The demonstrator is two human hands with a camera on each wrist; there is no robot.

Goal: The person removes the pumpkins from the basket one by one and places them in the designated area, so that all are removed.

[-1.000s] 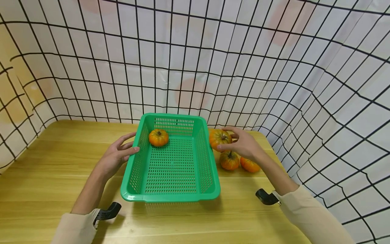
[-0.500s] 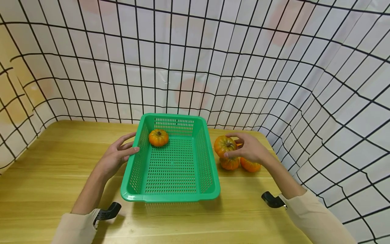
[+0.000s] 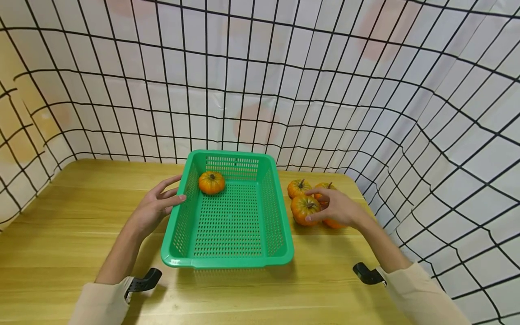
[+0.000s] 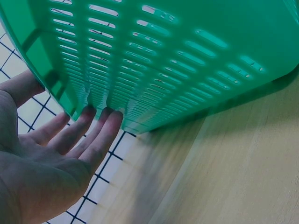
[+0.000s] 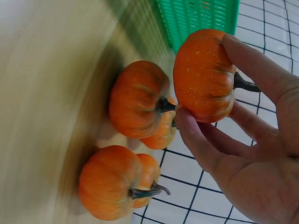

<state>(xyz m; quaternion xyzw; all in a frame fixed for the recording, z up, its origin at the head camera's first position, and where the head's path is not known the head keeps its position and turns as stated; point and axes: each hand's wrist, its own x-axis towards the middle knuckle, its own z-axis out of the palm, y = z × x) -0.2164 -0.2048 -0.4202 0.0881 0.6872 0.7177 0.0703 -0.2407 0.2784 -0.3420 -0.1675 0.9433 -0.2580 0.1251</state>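
A small orange pumpkin (image 3: 304, 209) with a dark stem is pinched between the thumb and fingers of my right hand (image 3: 340, 208). The right wrist view shows this held pumpkin (image 5: 203, 77) raised above several others, among them a front pumpkin (image 5: 110, 182) and a nearer-the-basket pumpkin (image 5: 138, 100). At the left side of a green perforated basket (image 3: 227, 262), my left hand (image 3: 152, 208) grips the rim, thumb over the edge and fingers against the outer wall (image 4: 154, 84). Inside the basket, one pumpkin (image 3: 211, 183) sits in the far left corner.
Behind the held pumpkin stand a back-left pumpkin (image 3: 298, 187) and a partly hidden back-right pumpkin (image 3: 326, 185), right of the basket. The wooden table (image 3: 227, 298) ends at a white curtain with black grid lines (image 3: 252, 81), which wraps round the right side.
My right hand has carried its pumpkin away from the basket's right rim, rightward and toward me, over the other pumpkins. The left hand and the basket stay put.
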